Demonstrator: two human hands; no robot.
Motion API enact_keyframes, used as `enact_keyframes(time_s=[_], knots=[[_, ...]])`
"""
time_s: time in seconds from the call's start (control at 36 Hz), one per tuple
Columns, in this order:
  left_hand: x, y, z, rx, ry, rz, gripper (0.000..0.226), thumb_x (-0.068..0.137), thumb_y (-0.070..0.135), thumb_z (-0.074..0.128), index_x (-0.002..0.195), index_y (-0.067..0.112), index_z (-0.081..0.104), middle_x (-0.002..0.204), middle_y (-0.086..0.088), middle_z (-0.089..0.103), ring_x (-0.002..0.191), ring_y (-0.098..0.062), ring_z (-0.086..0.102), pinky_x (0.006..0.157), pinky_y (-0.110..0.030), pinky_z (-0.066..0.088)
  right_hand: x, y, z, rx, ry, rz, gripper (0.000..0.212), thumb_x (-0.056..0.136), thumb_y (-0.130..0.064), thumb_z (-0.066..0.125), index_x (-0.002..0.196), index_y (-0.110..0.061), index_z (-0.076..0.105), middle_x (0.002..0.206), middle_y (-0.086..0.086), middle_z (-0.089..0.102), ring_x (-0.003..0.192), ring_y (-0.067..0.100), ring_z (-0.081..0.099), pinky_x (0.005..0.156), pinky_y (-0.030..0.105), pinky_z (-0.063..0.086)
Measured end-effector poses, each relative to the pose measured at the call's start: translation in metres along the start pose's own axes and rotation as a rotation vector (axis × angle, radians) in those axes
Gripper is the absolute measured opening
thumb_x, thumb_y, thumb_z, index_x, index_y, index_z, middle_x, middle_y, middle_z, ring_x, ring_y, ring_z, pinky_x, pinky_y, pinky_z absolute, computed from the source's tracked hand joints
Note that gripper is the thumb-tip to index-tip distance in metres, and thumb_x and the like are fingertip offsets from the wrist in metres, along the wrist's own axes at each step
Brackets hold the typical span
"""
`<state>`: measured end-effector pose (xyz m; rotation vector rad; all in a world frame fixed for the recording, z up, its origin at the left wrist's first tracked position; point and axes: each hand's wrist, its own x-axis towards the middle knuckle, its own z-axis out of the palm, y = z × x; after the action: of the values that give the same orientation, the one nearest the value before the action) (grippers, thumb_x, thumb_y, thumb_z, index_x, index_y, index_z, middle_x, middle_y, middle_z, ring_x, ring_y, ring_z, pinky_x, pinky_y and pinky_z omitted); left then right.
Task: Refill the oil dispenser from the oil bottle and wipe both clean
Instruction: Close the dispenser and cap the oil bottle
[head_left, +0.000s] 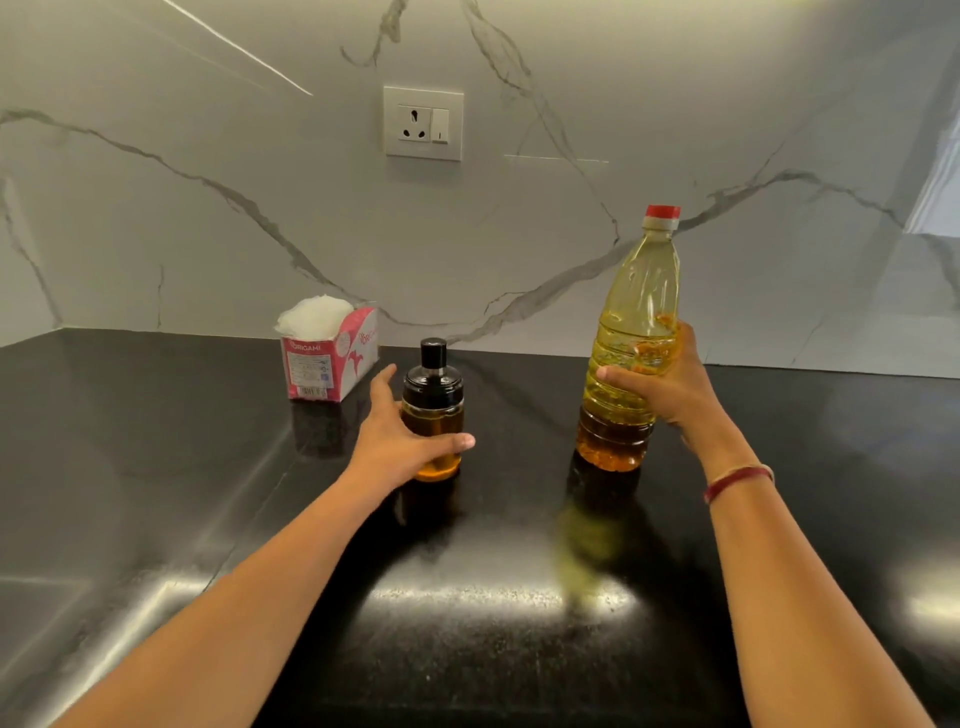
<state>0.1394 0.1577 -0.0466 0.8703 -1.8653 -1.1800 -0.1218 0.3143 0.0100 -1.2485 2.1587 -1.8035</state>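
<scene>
Left hand (395, 439): wrapped round the lower body of the oil dispenser (436, 415), thumb laid across its front, fingers reaching behind it where their tips are hidden. Right hand (670, 382): curled round the mid-section of the oil bottle (639, 291), thumb across the front, fingers seen through the clear plastic at the far side. Red bangle (737, 480): on the right wrist. Oil dispenser: small clear jar, black lid and black knob on top, amber oil inside, upright on the countertop (467, 649), left of centre. Oil bottle: tall clear plastic, ribbed, red cap (662, 210) in place, yellow oil filling most of it, darker amber at the bottom; base down at the countertop, top leaning slightly right; whether the base rests fully cannot be told. Bottle and dispenser: well apart, the bottle to the right. Countertop: black, polished, reflecting both vessels and overhead light. Tissue box (332, 364): pink and white, opened at the top, white tissue (314, 314) bulging out; stands behind and to the left of the dispenser, near the wall (208, 234). Wall: white marble-look panel with grey veins. Socket with switch (423, 123): white plate, set in the wall above the dispenser.
</scene>
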Motion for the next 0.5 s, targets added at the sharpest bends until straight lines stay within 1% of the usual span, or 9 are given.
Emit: enact_keyframes(time_s=[0.06,0.14,0.19,0.25,0.31,0.33,0.39,0.44,0.5], knots=[[0.001,-0.003,0.000,0.032,-0.013,0.016,0.116,0.058,0.031,0.095,0.147,0.032,0.020,0.144,-0.003,0.047,0.134,-0.027,0.045,0.113,-0.046,0.035,-0.001,-0.001,-0.003,0.011,-0.015,0.005,0.096,0.063,-0.025,0.088,0.138,-0.022,0.027,0.127,0.003,0.050,0.116,0.023,0.053,0.093,0.041,0.048],[0.001,-0.007,0.005,0.025,0.037,0.048,0.097,0.059,0.032,0.094,0.134,0.032,0.032,0.125,0.008,0.049,0.123,-0.019,0.048,0.102,-0.034,0.038,-0.003,-0.003,-0.006,0.021,-0.050,0.000,0.096,0.064,-0.023,0.087,0.138,-0.022,0.026,0.126,0.002,0.049,0.113,0.021,0.053,0.087,0.034,0.046],[0.002,-0.009,0.009,0.011,0.063,0.065,0.094,0.061,0.033,0.093,0.133,0.030,0.033,0.126,0.007,0.049,0.119,-0.015,0.046,0.097,-0.031,0.035,-0.004,-0.004,-0.008,0.025,-0.080,0.000,0.097,0.064,-0.023,0.087,0.139,-0.022,0.024,0.127,0.002,0.049,0.113,0.020,0.053,0.088,0.035,0.047],[0.005,-0.009,0.011,0.005,0.060,0.080,0.093,0.065,0.033,0.091,0.137,0.025,0.032,0.135,0.000,0.050,0.124,-0.019,0.046,0.097,-0.031,0.033,-0.004,-0.004,-0.012,0.022,-0.102,-0.008,0.100,0.061,-0.026,0.087,0.139,-0.023,0.024,0.125,-0.001,0.050,0.111,0.017,0.054,0.091,0.037,0.048],[0.007,-0.009,0.013,0.006,0.034,0.083,0.092,0.071,0.033,0.087,0.141,0.023,0.028,0.143,-0.003,0.047,0.131,-0.024,0.044,0.098,-0.031,0.031,-0.006,-0.006,-0.014,0.025,-0.133,-0.013,0.106,0.054,-0.035,0.087,0.140,-0.025,0.024,0.119,-0.007,0.051,0.106,0.009,0.055,0.091,0.036,0.048],[0.008,-0.010,0.013,0.005,0.018,0.084,0.092,0.073,0.033,0.086,0.143,0.022,0.027,0.143,-0.003,0.045,0.131,-0.023,0.043,0.097,-0.030,0.030,-0.008,-0.008,-0.015,0.041,-0.150,-0.015,0.111,0.051,-0.043,0.087,0.140,-0.026,0.024,0.119,-0.010,0.051,0.106,0.006,0.054,0.091,0.034,0.049],[0.008,-0.010,0.013,-0.007,0.000,0.091,0.091,0.075,0.032,0.084,0.144,0.022,0.025,0.137,0.003,0.045,0.123,-0.015,0.041,0.097,-0.029,0.029,-0.013,-0.012,-0.014,0.086,-0.159,-0.036,0.119,0.043,-0.065,0.084,0.140,-0.030,0.024,0.124,-0.010,0.050,0.110,0.004,0.053,0.088,0.028,0.048],[0.006,-0.010,0.013,-0.021,0.004,0.106,0.089,0.075,0.030,0.084,0.142,0.023,0.026,0.127,0.009,0.043,0.117,-0.010,0.039,0.096,-0.027,0.030,-0.018,-0.015,-0.011,0.095,-0.051,-0.087,0.119,0.044,-0.081,0.071,0.141,-0.032,0.025,0.136,-0.005,0.045,0.122,0.011,0.048,0.094,0.030,0.044],[0.005,-0.010,0.013,-0.037,0.009,0.113,0.084,0.075,0.028,0.085,0.138,0.027,0.028,0.123,0.012,0.042,0.115,-0.009,0.040,0.095,-0.027,0.032,-0.021,-0.023,-0.009,0.081,0.172,-0.179,0.109,0.054,-0.086,0.060,0.141,-0.026,0.032,0.142,0.001,0.038,0.129,0.015,0.040,0.103,0.037,0.040]])
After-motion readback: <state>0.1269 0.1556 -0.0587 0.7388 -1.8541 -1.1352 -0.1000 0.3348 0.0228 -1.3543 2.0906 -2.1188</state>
